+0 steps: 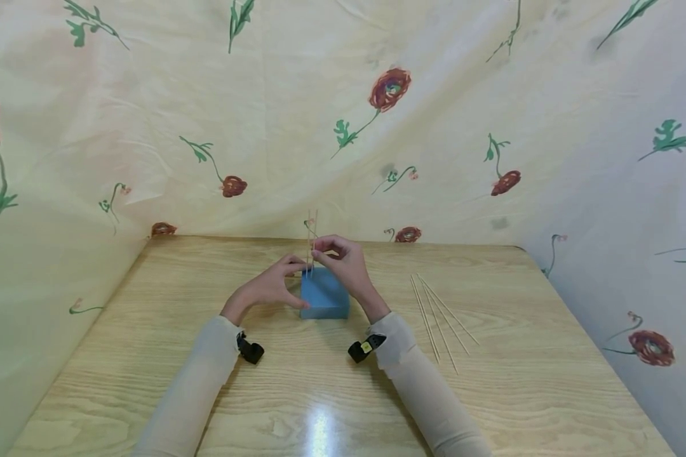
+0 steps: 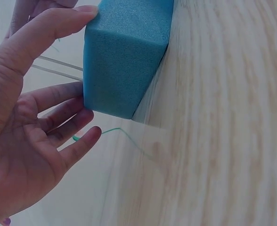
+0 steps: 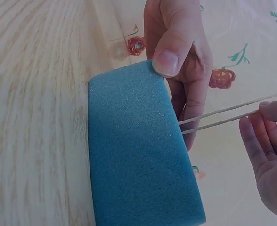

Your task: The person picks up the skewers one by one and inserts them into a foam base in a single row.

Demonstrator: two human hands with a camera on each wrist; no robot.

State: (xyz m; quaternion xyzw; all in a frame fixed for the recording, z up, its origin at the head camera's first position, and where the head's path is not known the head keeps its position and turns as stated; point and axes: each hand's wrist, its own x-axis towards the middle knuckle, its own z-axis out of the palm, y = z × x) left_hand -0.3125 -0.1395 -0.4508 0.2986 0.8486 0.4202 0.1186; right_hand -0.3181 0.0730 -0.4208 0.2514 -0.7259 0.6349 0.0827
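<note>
A blue foam block (image 1: 327, 293) sits on the wooden table. My left hand (image 1: 267, 284) holds it at its left side, thumb on the near top edge and fingertips by the far edge. Two thin wooden sticks stand up from the block's top near its far left corner. Between thumb and index finger, my right hand (image 1: 347, 263) pinches one stick (image 3: 223, 122) partway up. The other stick (image 3: 218, 111) rises close beside it, free of the fingers. In the left wrist view, the block's side face (image 2: 119, 75) shows, with the right hand partly hidden behind the left thumb.
Several loose sticks (image 1: 425, 319) lie fanned out on the table (image 1: 520, 381) to the right of my right forearm. Flower-printed cloth (image 1: 291, 127) hangs behind the table and along both sides. A small black camera (image 1: 250, 350) is strapped at my left wrist.
</note>
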